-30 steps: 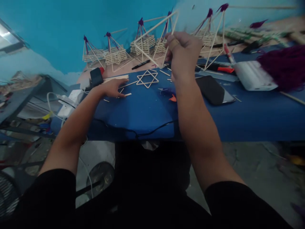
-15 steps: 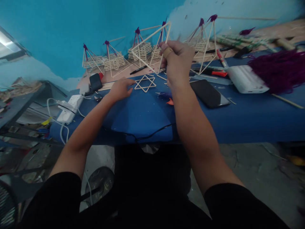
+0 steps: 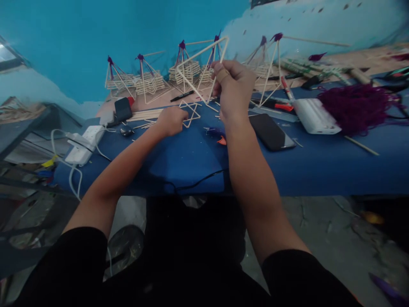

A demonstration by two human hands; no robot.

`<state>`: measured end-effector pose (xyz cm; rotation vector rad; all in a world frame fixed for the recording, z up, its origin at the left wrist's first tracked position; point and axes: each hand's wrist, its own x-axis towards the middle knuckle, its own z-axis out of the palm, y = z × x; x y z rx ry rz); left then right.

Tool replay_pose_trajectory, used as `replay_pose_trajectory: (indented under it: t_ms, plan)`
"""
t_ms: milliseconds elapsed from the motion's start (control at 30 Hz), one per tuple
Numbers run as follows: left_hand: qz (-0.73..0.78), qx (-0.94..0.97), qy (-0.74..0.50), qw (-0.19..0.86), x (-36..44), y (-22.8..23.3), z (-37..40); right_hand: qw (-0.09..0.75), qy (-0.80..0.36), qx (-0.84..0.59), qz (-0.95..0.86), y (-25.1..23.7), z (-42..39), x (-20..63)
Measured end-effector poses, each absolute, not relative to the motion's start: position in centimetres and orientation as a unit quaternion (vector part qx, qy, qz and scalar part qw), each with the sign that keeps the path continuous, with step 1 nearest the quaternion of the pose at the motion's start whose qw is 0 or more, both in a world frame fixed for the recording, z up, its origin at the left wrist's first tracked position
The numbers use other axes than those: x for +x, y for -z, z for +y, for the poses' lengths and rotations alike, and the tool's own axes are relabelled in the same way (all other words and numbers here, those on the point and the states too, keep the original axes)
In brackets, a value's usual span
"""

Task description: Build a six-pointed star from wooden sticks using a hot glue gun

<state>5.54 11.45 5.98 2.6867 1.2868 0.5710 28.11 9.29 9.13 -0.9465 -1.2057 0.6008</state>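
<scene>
My right hand, raised above the blue table, pinches one rod of an open stick frame between thumb and fingers; a tan band wraps one finger. The stick frame stands in the air, its triangular outline rising to the left of the hand. My left hand rests curled on the table just left of the frame's lower end, its fingers closed over the near edge of a flat star of sticks; how firmly they grip I cannot tell. Loose sticks lie left of the star. Behind the star, finished stick pyramids with purple-tied tips stand in a row along the turquoise wall. Right of the star lie a dark phone, a white box and a heap of purple yarn. A white power strip lies far left of it.
</scene>
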Motion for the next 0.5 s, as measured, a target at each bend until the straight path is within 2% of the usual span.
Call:
replay_pose_trajectory:
  t_ms: [200,333,500]
  plan:
    - [0.471,0.857,-0.207,0.022,2.5,-6.4,1.8,0.665,-0.289,-0.416,-0.549,-9.4,8.6,27.7]
    - [0.509,0.840,-0.188,0.026,3.2,-4.9,-4.2,0.615,-0.300,-0.398,-0.611,-9.2,7.9,26.9]
    - [0.522,0.824,-0.218,0.035,5.9,-2.5,-6.4,0.535,-0.290,-0.422,-0.672,-8.7,6.8,25.9]
